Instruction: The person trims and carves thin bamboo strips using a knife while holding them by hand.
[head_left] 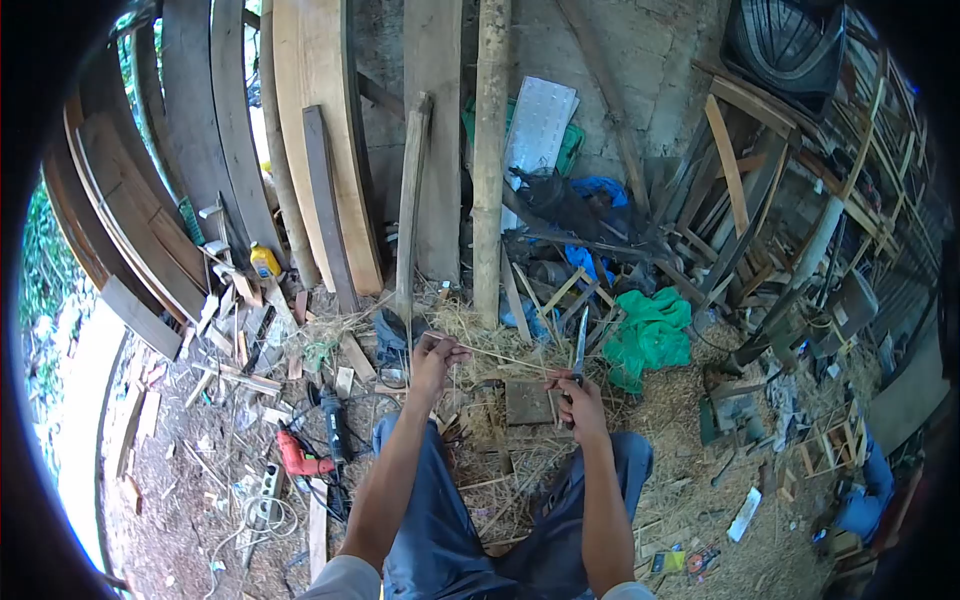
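My left hand (437, 362) is closed, its fingers pinching one end of a thin, pale bamboo strip (505, 357). The strip stretches almost level across to my right hand (582, 405). That hand is wrapped round the handle of a knife (581, 338), whose narrow blade points up and away from me. At the right end the strip meets the hand near the base of the blade; whether the fingers also grip it I cannot tell. Both hands are above my knees, over a small wooden block (528, 402) on the ground.
To the left lie a red power drill (300, 452), a dark angle grinder (334, 425) and a power strip (268, 488) with a tangled cord. Planks (318, 130) and a bamboo pole (490, 160) lean on the wall. A green plastic sheet (648, 335) sits right; shavings cover the ground.
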